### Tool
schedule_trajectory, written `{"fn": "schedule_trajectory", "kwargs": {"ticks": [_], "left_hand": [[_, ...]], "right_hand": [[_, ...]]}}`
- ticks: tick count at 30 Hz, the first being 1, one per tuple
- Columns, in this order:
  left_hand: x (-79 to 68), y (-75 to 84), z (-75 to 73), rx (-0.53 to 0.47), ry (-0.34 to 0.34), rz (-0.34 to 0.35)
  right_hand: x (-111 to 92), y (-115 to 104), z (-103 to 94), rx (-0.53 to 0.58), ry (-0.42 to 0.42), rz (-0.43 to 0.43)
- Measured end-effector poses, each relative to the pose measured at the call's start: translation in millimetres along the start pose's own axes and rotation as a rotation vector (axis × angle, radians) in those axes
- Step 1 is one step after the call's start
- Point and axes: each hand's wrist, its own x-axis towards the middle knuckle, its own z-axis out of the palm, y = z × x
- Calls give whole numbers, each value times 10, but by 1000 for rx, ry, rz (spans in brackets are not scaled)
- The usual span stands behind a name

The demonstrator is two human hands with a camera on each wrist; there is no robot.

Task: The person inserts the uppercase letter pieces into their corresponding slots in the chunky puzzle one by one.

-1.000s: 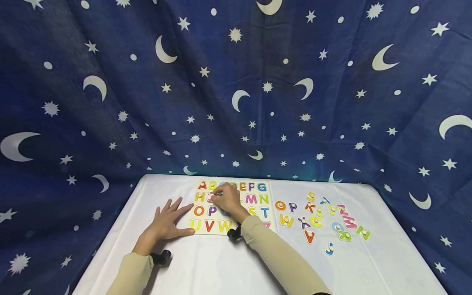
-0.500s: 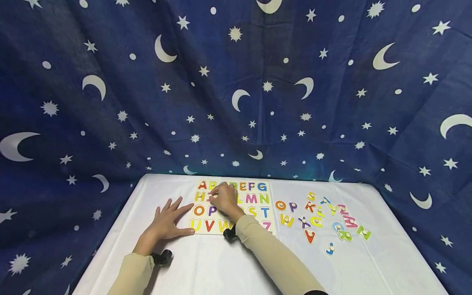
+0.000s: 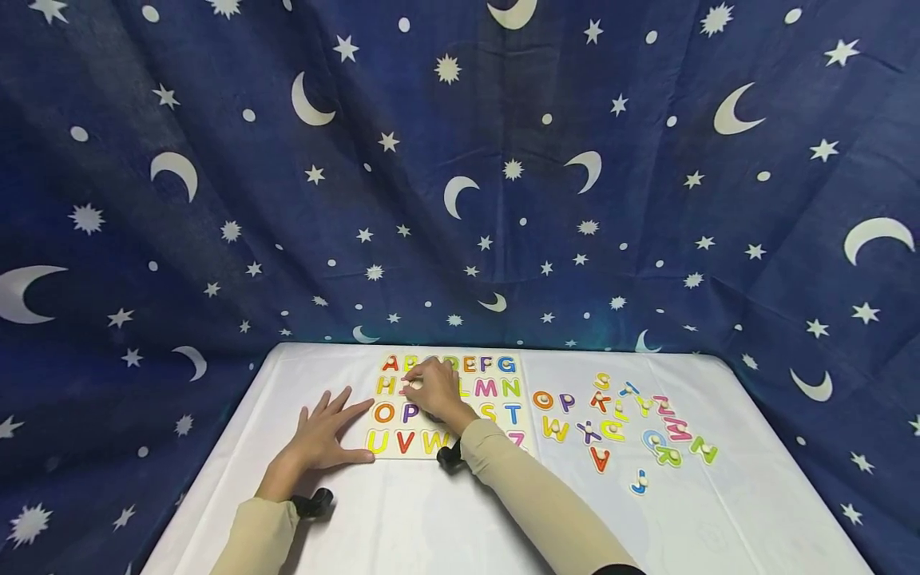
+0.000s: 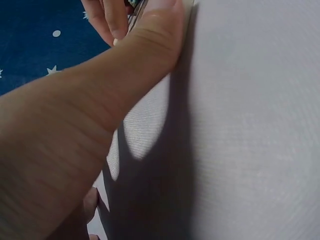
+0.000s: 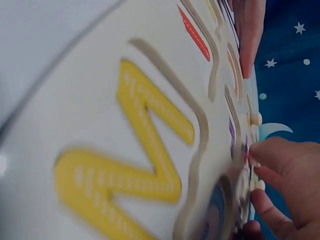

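A wooden letter puzzle board (image 3: 525, 411) lies on the white table, its slots printed with coloured letters. My left hand (image 3: 319, 438) rests at the board's left side, fingers spread, index fingertip and thumb at its edge. Over the second row, my right hand (image 3: 437, 391) pinches the pink letter I piece (image 3: 404, 388), just right of the yellow H piece (image 3: 385, 386). In the right wrist view its fingertips (image 5: 257, 149) meet low over the board, and the pink piece is mostly hidden. Knobbed letters sit in the top row, including the red A (image 3: 390, 363) and blue G (image 3: 506, 365).
Right of the board, several loose knobbed letters lie scattered, among them an orange O (image 3: 544, 400), a yellow W (image 3: 555, 429), a red V (image 3: 600, 459) and a blue J (image 3: 639, 481). A dark blue curtain (image 3: 402, 208) with moons and stars hangs behind the table (image 3: 402, 519).
My right hand has shifted slightly left over the I slot and stays there, fingers still pinched. The left hand keeps its place, and the head view has tilted slightly.
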Motion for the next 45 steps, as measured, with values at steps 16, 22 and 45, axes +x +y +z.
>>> {"fn": "schedule_trajectory", "kwargs": {"ticks": [16,22,45], "left_hand": [[-3,2,2,-34,-7,-20],[3,2,19,-26,3,-2],[-11,12,31,-22,14,15]], "right_hand": [[-76,272,-608,122,-77,-161],[-210,432,-803,165,-118,-197],[-1067,1307,-1666,95,-1,-111]]}}
